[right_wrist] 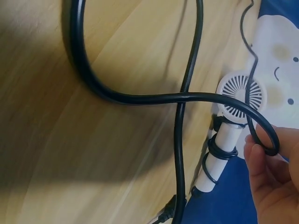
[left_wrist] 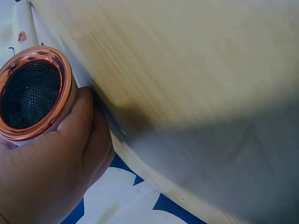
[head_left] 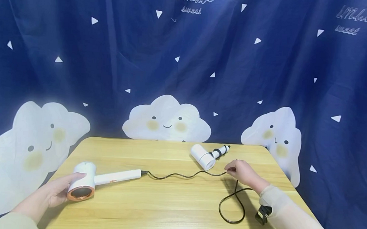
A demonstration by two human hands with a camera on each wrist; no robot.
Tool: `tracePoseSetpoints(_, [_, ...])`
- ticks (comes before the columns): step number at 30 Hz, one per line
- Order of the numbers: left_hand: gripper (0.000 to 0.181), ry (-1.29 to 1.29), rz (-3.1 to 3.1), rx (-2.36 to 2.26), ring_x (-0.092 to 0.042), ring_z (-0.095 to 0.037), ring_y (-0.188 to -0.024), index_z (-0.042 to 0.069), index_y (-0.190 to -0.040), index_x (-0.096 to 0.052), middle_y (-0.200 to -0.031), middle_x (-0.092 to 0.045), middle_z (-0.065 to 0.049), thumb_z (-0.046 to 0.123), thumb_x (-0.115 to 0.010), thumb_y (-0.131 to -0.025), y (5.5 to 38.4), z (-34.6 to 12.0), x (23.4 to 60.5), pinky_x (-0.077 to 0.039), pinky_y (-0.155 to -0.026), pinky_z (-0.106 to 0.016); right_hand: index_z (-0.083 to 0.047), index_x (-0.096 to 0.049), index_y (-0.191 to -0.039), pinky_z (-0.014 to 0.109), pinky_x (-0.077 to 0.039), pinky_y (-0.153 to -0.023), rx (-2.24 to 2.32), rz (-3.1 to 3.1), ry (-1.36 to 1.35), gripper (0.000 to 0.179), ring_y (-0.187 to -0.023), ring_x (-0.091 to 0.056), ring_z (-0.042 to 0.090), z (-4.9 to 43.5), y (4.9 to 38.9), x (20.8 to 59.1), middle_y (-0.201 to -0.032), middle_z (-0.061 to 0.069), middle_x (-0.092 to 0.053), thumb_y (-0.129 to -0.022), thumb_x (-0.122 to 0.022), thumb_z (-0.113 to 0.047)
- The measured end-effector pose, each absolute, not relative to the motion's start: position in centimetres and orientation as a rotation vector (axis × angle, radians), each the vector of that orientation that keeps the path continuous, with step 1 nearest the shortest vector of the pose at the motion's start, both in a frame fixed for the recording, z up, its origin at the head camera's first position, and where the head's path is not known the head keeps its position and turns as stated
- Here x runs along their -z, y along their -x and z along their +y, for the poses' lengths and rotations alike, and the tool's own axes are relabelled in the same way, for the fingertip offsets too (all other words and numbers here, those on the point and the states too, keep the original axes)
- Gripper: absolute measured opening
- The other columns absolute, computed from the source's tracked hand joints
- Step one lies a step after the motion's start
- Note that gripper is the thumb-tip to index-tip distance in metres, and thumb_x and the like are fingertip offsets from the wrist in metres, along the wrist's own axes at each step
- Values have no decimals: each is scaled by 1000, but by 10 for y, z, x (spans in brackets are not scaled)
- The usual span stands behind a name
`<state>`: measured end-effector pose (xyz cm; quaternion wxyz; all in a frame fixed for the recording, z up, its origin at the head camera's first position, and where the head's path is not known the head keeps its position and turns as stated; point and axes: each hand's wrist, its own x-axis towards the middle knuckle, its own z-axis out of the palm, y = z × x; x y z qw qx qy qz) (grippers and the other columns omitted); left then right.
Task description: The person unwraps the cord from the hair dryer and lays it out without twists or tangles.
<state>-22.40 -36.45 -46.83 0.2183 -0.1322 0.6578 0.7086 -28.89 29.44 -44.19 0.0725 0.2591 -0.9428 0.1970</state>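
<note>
At the left of the table, my left hand [head_left: 58,190] grips the head of a white hair dryer [head_left: 118,177], its copper-rimmed mesh end [left_wrist: 32,95] facing me. The dryer's handle points right, and a black cord [head_left: 180,175] runs from it across the table. My right hand [head_left: 242,172] pinches that cord between thumb and fingertips, slightly above the tabletop. Beyond the pinch the cord hangs into a loop [head_left: 231,222] on the wood. In the right wrist view the cord crosses over itself in front of the right hand [right_wrist: 275,172].
A second white hair dryer [head_left: 203,157] lies near the table's back edge, its black cord wound round its handle [right_wrist: 217,156]. The wooden table [head_left: 153,209] has rounded back corners. Behind it hangs a blue curtain [head_left: 185,76] printed with clouds.
</note>
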Motion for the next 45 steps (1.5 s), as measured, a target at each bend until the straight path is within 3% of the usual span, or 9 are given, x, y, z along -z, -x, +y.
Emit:
tracePoseSetpoints(11, [78, 429, 1880, -1922, -68, -22, -85, -22, -135, -17, -97, -59, -12, 36, -55, -100, 222, -358, 464, -59, -87, -41, 3, -75, -99, 28, -58, -73, -803, -2883, -705, 13, -81, -68, 17, 292, 283, 439, -92, 8, -73, -86, -73, 0])
tracePoseSetpoints(22, [84, 460, 1944, -1873, -66, -20, -85, -24, -137, -13, -100, -58, -13, 38, -56, -99, 221, -360, 465, -59, -85, -41, 3, -74, -98, 30, -58, -72, -783, -2858, -700, 12, -81, -67, 19, 290, 289, 442, -92, 10, -72, -86, -70, 5])
tracePoseSetpoints(32, [80, 459, 2043, -1811, -66, -21, -81, -28, -132, -19, -96, -59, -16, 37, -53, -99, 218, -355, 462, -61, -82, -40, 3, -74, -98, 30, -57, -72, -829, -2896, -619, 10, -81, -67, 17, 288, 294, 450, -90, 6, -73, -88, -71, 1])
tracePoseSetpoints(45, [81, 469, 2086, -1787, -67, -20, -80, -29, -131, -21, -94, -59, -15, 37, -55, -98, 219, -352, 462, -61, -80, -38, 4, -74, -102, 39, -58, -79, -981, -2968, -528, 15, -86, -67, 21, 291, 291, 443, -96, 9, -74, -90, -71, -5])
